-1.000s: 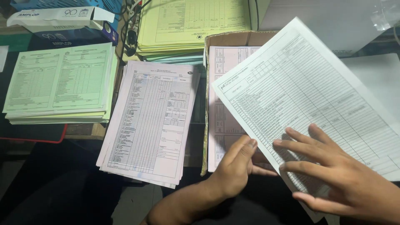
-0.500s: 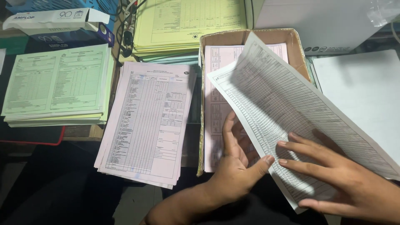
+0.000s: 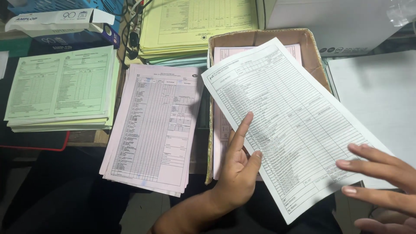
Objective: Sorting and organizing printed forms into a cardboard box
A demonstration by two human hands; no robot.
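Head view: white form point(image 3: 286, 121) rests on left hand point(image 3: 238, 169).

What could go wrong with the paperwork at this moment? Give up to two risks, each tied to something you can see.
The white form rests tilted on the left hand alone, with the right hand open beside it; it might slide off or crease. The pink stack overhangs the desk edge and is fanned out, so a nudge could probably spill its sheets.
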